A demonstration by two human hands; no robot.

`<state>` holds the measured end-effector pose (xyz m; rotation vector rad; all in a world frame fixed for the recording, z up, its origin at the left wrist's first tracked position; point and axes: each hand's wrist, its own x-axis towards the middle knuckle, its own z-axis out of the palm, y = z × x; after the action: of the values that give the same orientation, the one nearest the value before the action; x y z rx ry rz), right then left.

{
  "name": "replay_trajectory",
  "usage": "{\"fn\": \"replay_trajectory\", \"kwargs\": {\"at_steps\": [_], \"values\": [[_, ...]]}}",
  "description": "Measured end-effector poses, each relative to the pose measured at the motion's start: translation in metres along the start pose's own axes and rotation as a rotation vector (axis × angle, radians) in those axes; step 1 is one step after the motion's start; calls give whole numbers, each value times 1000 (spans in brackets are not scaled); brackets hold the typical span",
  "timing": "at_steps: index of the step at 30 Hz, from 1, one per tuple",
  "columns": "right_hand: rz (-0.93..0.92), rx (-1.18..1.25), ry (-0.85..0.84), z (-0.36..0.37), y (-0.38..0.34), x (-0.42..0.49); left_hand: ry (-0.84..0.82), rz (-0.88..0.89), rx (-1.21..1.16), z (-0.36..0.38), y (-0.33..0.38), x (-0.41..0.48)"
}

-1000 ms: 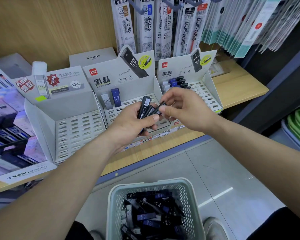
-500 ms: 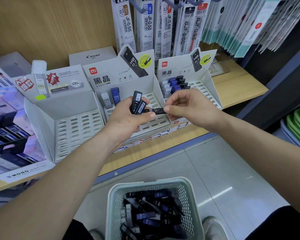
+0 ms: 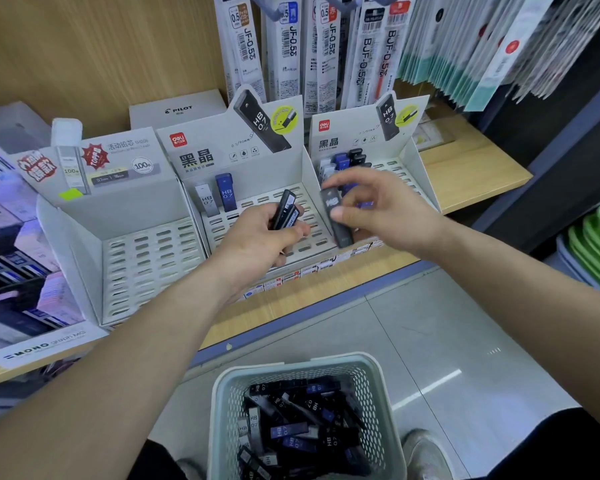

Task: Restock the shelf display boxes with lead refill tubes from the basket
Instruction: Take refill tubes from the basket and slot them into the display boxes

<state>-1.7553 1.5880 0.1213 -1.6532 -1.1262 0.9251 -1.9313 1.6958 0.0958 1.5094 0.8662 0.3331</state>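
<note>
Views: one only, the camera worn on my head.
Position: above and behind my forearms, which come in from the lower left and lower right corners.
Facing: forward and down; the wooden shelf (image 3: 465,174) crosses the middle, slanting up to the right, and the basket (image 3: 291,362) sits at bottom centre, right below me beside my shoe (image 3: 426,452).
Nearness: close; my left hand (image 3: 257,233) and right hand (image 3: 385,209) reach the display boxes (image 3: 201,157) at frame centre.
Lens: wide-angle; the hanging refill packs (image 3: 288,39) fan outward along the top edge.
</note>
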Motion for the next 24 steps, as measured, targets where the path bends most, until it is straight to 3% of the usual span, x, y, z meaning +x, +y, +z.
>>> {"fn": "replay_trajectory", "kwargs": {"at_steps": [5, 8, 19, 24], "values": [[-75, -66, 390, -39, 10, 5, -31, 2, 28, 1, 1, -2], [-61, -150, 523, -55, 24, 10, -48, 0, 20, 2, 2, -5], [13, -304, 449, -55, 48, 25, -18, -30, -9, 4, 1, -4], [-46, -482, 439, -51, 42, 25, 3, -25, -31, 3, 0, -3]]}}
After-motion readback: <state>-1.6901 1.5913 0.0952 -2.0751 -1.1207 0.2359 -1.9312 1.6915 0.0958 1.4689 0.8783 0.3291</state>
